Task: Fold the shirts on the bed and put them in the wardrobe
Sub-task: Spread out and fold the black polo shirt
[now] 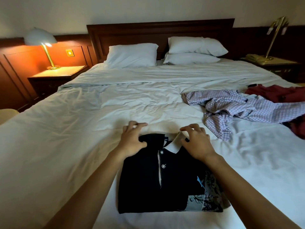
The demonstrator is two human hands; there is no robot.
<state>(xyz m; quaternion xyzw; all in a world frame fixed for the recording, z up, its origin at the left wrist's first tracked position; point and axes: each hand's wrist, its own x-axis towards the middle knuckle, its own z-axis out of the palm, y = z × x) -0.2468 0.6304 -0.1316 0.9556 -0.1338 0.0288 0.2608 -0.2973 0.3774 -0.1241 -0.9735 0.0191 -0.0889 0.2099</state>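
A black polo shirt (148, 184) with a white collar lies folded into a rectangle on the white bed (66, 138), close to the near edge. My left hand (132, 139) rests on its left shoulder, thumb on the collar area and fingers spread onto the sheet. My right hand (196, 139) lies on the right shoulder beside the collar, fingers loosely bent. A crumpled checked shirt (231, 109) lies to the right. Behind it sits a dark red garment (280, 93).
Three white pillows (132, 55) lean against the dark wooden headboard. A lit lamp (42, 42) stands on the left nightstand. A brass lamp (274, 33) and a telephone (255, 57) are on the right nightstand. No wardrobe is in view.
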